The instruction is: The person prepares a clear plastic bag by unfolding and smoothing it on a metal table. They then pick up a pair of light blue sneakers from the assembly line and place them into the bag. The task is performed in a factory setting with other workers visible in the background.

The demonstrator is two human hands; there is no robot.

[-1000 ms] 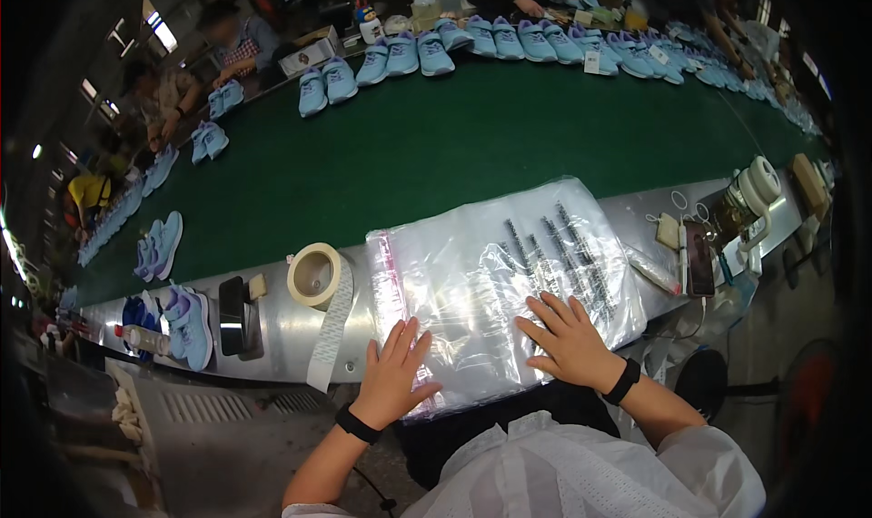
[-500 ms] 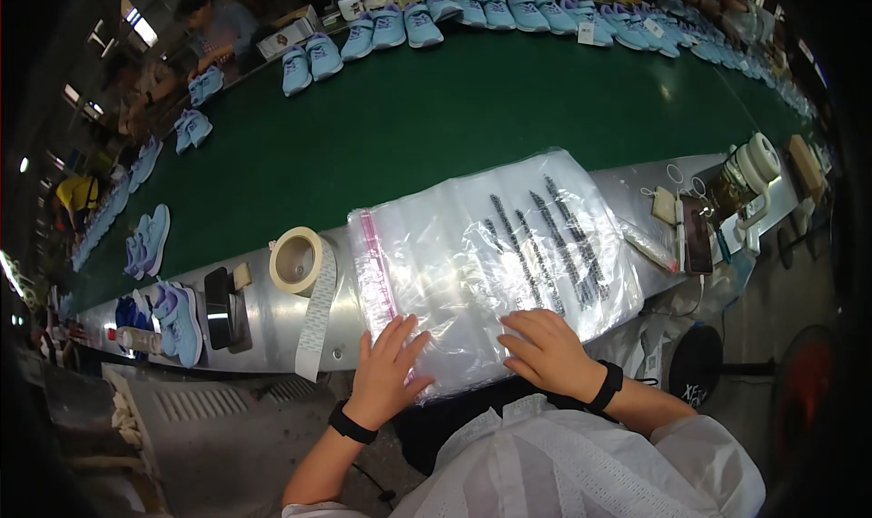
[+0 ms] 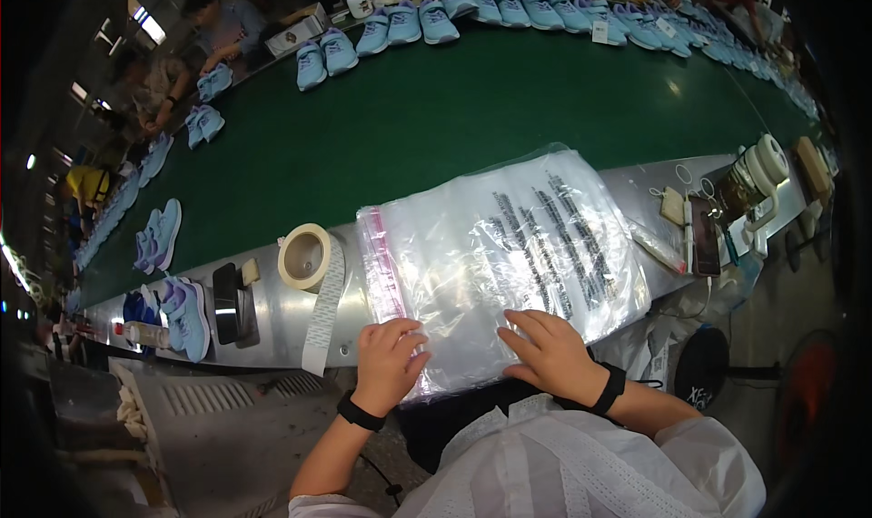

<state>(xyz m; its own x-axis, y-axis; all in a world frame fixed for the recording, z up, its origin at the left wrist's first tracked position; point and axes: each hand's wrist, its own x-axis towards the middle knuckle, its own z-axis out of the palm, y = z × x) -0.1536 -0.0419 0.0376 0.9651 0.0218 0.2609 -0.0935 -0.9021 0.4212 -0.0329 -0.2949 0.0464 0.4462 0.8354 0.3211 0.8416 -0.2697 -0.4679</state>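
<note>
A stack of clear plastic bags [image 3: 454,273], with a pink strip along its left side and black print to the right, lies flat in front of me. My left hand [image 3: 389,359] rests at its near left corner, over the lower end of the pink strip. Its fingers are slightly bent, with the thumb apart. Farther right, my right hand [image 3: 554,355] lies on the near edge of the stack, fingers spread and thumb out. Neither hand shows anything gripped.
Left of the bags stands a tape roll [image 3: 306,257] with a pale strip hanging down. A phone [image 3: 225,305] and light-blue shoes [image 3: 186,320] lie farther left. More shoes [image 3: 402,22] line the green belt [image 3: 363,128]. On the right are another phone [image 3: 706,236] and a bottle [image 3: 752,175].
My left hand's fingers have drawn closer together and bent more over the bags. My right hand stays nearly in place, its thumb now showing apart. The whole view has shifted slightly.
</note>
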